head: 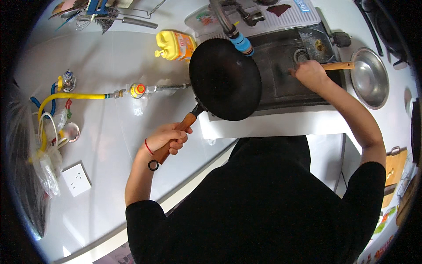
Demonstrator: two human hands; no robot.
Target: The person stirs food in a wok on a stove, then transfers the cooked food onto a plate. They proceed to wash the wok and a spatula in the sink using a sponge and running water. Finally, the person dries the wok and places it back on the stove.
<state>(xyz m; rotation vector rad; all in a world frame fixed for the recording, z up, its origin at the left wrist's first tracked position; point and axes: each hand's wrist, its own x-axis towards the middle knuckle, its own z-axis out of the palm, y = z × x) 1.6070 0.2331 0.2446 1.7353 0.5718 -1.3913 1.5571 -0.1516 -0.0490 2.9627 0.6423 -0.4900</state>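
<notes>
My left hand grips the wooden handle of a black wok, which is held over the left end of a dark sink, beside the blue-tipped faucet. Over the right part of the sink, near the drain strainer, my right hand is closed on a tool with a wooden handle. The handle points right, its end over the rim of a steel bowl. The tool's far end is blurred and cannot be made out.
A yellow jug stands behind the wok. A white ribbed drainboard lies behind the sink. At left, a yellow gas hose runs to a valve on the wall. Kitchen tools hang at the upper left, including a whisk.
</notes>
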